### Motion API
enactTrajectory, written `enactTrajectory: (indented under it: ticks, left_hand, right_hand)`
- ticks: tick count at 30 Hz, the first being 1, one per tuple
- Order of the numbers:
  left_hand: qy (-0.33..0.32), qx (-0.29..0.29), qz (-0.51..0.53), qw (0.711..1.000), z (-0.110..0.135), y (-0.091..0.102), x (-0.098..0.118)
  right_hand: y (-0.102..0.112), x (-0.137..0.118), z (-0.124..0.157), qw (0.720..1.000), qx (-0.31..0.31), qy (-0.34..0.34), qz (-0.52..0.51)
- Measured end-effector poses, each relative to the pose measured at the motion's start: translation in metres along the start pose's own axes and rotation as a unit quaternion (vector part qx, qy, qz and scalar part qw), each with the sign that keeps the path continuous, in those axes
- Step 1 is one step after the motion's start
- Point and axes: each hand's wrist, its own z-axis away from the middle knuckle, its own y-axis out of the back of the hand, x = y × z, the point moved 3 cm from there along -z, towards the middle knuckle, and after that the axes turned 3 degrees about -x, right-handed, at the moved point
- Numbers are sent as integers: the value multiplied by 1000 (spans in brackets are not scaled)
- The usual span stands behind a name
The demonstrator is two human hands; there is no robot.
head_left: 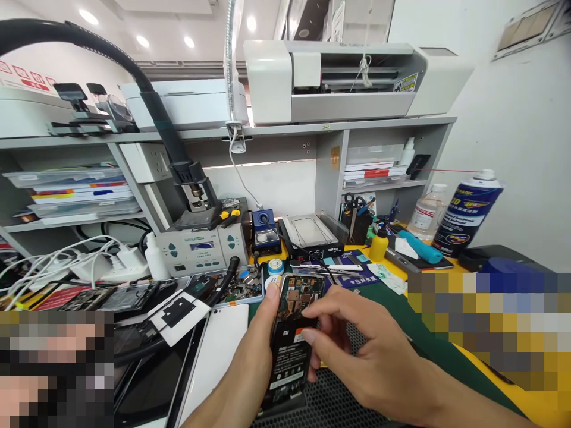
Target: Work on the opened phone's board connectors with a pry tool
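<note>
A smartphone (292,351) with its back off lies tilted in my left hand (250,356). My left thumb runs along its left edge, and fingertips show at the right edge. A black battery with an MI logo and an orange label fills its lower part, below the exposed circuit board (298,293). Over the phone's right side is my right hand (370,345), its index fingertip at the seam between board and battery. The right thumb is near the orange label, with a gap between thumb and index finger. I see nothing held between them; the other right fingers are curled and partly hidden.
A black perforated mat (334,398) lies beneath my hands. Tablets and a white panel (229,333) crowd the left, with a parts tray (241,285) behind. Farther back stand a rework station (205,252), a heating plate (307,232) and a spray can (468,214).
</note>
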Motion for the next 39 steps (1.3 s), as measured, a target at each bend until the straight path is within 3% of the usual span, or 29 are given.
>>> enactTrajectory:
  ticks: [13,28,34,39]
  left_hand:
    - [37,18,-10,999,0,-5,-2]
    - [99,-20,28,995,5,-10,-3]
    - [129,-27,38,991,3,-13,-3]
    - [165,-1,88,982,1,-11,-6]
  right_hand:
    - [1,-5,-6,991,-46,-108,-69]
    - [4,-7,-6,998,-21,-65,0]
    - [4,-5,-5,996,-31,-77,-33]
    - [0,-2,-2,982,-47,-112,-145]
